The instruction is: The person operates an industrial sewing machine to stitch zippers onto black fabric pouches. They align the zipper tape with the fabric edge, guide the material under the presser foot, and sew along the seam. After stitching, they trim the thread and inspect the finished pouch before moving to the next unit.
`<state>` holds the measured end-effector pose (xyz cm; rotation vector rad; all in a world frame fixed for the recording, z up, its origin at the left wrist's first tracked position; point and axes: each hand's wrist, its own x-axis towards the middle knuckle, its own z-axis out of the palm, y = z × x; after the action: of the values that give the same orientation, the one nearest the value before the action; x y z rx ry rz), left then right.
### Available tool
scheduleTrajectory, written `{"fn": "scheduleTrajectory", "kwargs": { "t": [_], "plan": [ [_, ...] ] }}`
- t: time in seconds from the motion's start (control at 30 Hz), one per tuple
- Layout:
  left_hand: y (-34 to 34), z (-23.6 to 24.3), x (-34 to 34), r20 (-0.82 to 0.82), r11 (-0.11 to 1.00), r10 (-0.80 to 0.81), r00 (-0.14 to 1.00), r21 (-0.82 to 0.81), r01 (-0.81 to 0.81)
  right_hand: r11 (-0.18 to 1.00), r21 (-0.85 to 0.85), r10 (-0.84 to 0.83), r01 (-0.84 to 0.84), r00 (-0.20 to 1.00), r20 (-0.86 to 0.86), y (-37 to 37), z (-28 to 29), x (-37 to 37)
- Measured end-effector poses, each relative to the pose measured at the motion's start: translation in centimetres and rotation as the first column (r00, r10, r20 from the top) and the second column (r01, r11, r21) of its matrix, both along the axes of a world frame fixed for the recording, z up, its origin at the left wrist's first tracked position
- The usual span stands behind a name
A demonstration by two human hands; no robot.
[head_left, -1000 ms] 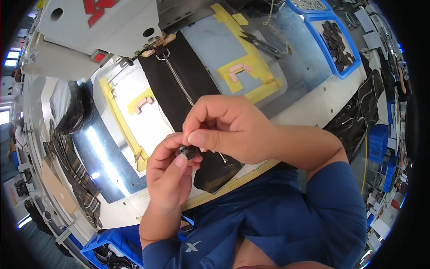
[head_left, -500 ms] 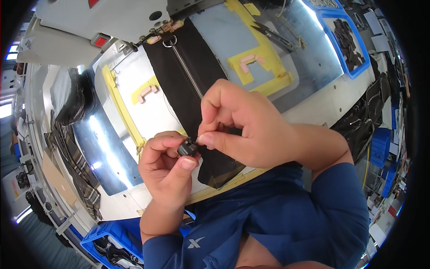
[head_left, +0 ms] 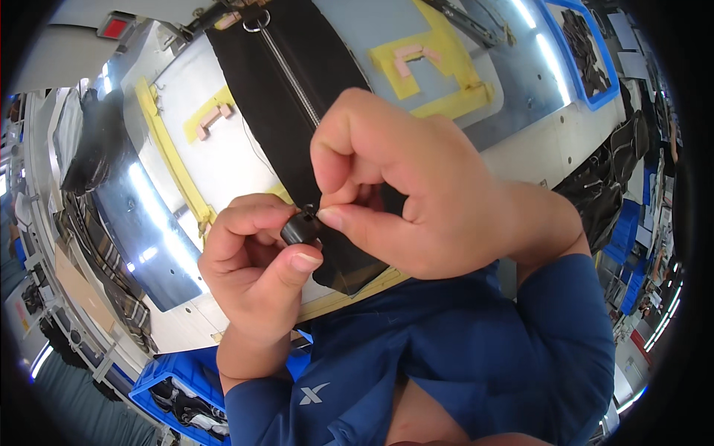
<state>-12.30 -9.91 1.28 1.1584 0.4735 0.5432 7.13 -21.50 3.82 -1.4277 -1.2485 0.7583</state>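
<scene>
Between the thumb and fingers of my left hand (head_left: 256,256) is a small black bobbin case (head_left: 300,228), a short round cylinder, held over the front of the table. My right hand (head_left: 416,193) meets it from the right, thumb and forefinger pinched together at its edge. What those fingertips hold, if anything, is too small to make out. Under both hands lies a black fabric strip (head_left: 290,97) with a metal zipper (head_left: 286,67) down it and a metal ring (head_left: 256,21) at the far end. My right hand hides part of the strip.
The sewing machine (head_left: 67,56) fills the far left corner. Yellow tape (head_left: 167,152) and pinkish guide blocks (head_left: 216,121) are stuck on the work plate. Blue bins stand at far right (head_left: 604,97) and lower left (head_left: 141,405). Dark fabric pieces (head_left: 93,141) lie at left.
The view has shifted, so the machine and fabric sit higher and further left. My left hand has turned the bobbin case slightly, showing more of its smooth side. Both hands stay together.
</scene>
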Motion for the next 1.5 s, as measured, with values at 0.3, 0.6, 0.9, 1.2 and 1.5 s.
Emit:
{"fn": "scheduleTrajectory", "kwargs": {
  "t": [0.3,0.6,0.9,1.2,1.5],
  "plan": [
    [-0.13,0.23,0.18,-0.017,1.000,0.002,1.000,0.001,-0.002,0.999,0.038,-0.004,0.003,0.999,0.041,0.11,-0.18,0.11],
    [-0.16,0.11,0.22,-0.001,1.000,0.004,1.000,0.009,-0.003,0.999,0.031,-0.020,0.020,1.000,0.016,-0.02,0.08,-0.12],
    [-0.31,-0.03,0.19,0.004,1.000,0.004,1.000,0.012,-0.004,0.999,0.040,-0.036,0.035,0.999,0.022,-0.07,0.00,-0.31],
    [-0.29,-0.17,0.07,0.001,1.000,-0.009,1.000,0.020,0.009,0.998,0.051,-0.040,0.038,0.999,0.029,-0.17,-0.27,-0.40],
    [-0.47,-0.03,0.06,-0.017,0.999,-0.005,1.000,0.036,0.006,0.997,0.049,-0.066,0.063,0.996,0.064,-0.20,-0.08,-0.49]
  ]
}}
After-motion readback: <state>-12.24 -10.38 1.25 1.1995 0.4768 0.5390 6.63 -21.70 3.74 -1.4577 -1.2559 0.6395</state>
